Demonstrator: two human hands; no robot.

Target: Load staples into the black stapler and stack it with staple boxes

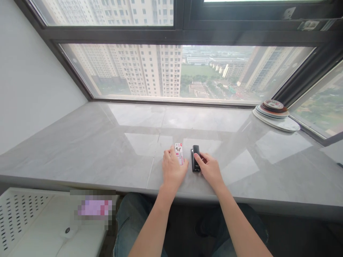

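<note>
A small white box with red print and a picture on it (178, 151), probably cardboard, is on the grey counter (128, 157). My left hand (172, 167) curls round its left and near sides, hiding part of it. Just to the right is a black stapler (196, 160), pointing away from me. My right hand (210, 169) grips it from the right, with the thumb over its top and the other fingers partly hidden beside it. A narrow gap separates box and stapler.
Stacked round plates or mats (278, 119) sit at the counter's far right corner by the window. A wide window (166, 101) borders the back. Below the front edge at left is a white perforated chair or container (40, 228), partly pixelated.
</note>
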